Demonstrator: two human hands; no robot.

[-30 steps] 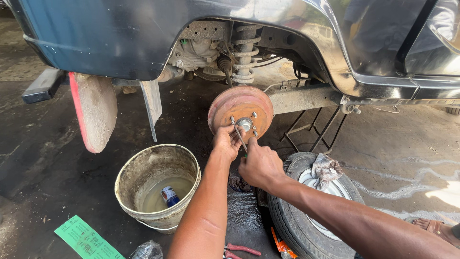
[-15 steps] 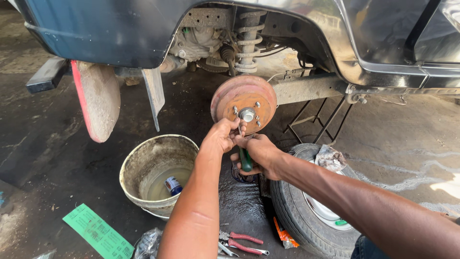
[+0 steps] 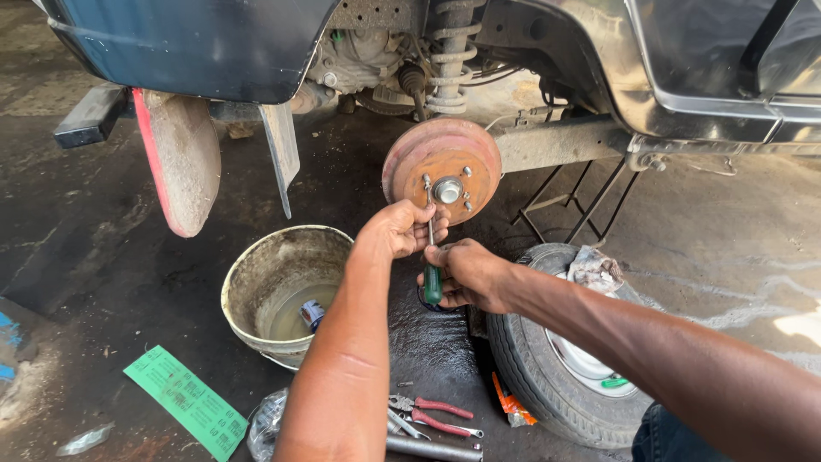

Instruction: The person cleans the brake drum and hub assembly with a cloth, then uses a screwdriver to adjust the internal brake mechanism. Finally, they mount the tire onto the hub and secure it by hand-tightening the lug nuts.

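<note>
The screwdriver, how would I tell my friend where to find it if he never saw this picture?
Start at the round rusty brake drum under the raised car. Just below it two hands meet: the left hand pinches a thin metal shaft, and the right hand wraps the handle. That is the screwdriver, and its green handle sets it apart from the red-handled pliers lying on the ground.

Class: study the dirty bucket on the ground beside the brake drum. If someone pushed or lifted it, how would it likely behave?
The bucket would probably slosh, since murky liquid pools in its bottom. It seems unlikely to tip easily: it stands upright and looks wide. Its grimy rim may feel slippery.
</note>
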